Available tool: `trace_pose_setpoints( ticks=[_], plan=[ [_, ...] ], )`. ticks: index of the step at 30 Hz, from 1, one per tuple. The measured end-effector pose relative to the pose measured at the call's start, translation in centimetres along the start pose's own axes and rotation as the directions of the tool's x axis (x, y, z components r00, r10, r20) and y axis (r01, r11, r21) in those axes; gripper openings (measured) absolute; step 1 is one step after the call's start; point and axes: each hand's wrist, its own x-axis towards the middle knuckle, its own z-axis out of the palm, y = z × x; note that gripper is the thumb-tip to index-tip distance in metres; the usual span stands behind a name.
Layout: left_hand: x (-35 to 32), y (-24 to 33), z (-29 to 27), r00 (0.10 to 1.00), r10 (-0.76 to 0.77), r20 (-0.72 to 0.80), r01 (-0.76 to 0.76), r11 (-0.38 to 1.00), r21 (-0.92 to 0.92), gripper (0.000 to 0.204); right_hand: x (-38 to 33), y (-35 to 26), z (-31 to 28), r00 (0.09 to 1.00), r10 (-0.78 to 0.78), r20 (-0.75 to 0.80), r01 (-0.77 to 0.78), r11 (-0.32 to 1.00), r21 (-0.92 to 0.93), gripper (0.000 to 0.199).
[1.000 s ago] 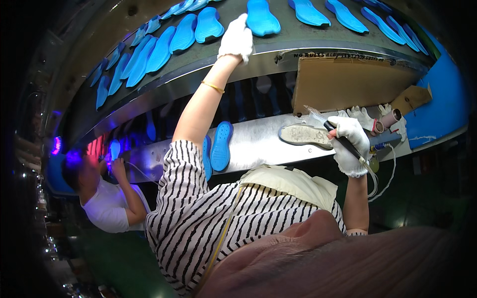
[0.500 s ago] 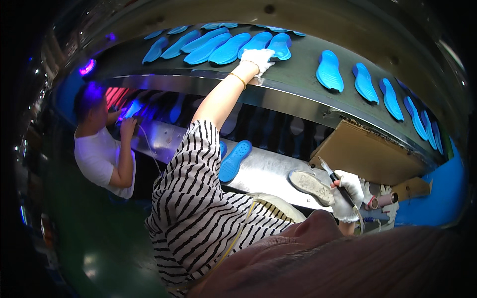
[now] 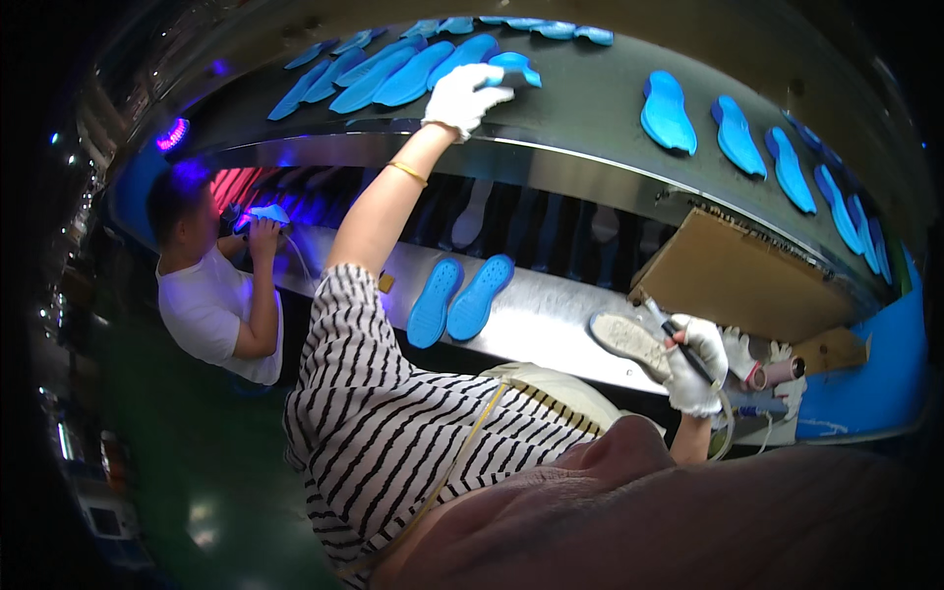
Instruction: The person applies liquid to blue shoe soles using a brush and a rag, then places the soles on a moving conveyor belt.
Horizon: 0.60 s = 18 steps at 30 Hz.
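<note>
Down near me, my right hand (image 3: 694,366) in its white glove is closed around a dark pen-like tool (image 3: 677,341) and a grey sole (image 3: 629,344), which lies on the steel bench (image 3: 551,324) by my fingers. Just past it, more gloves (image 3: 752,359) and a small roll sit beside a brown cardboard box (image 3: 747,280). Further left on the same bench, two blue insoles (image 3: 460,300) lie side by side, touching. At my far left a person in a white shirt (image 3: 211,310) holds something under violet light. Highest up, my left hand (image 3: 464,96), also gloved, is stretched to the upper belt (image 3: 590,108) and pinches a blue insole (image 3: 513,69) at the end of an overlapping row; other blue insoles (image 3: 669,110) lie well apart along the belt.
</note>
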Motion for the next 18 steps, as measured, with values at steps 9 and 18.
trace_pose_setpoints(
  ticks=[9, 18],
  plan=[
    [-4.0, 10.9, -7.4, 0.972, -0.231, 0.036, -0.043, -0.329, -0.944, 0.056, -0.1, 1.2, 0.7, 0.961, 0.27, -0.065, -0.243, 0.931, 0.272, 0.022],
    [-20.5, 17.2, 4.6, 0.626, 0.055, 0.778, 0.433, -0.854, -0.288, 0.087, -0.2, -0.9, 3.5, 0.966, 0.213, 0.144, -0.247, 0.925, 0.287, 0.018]
  ],
)
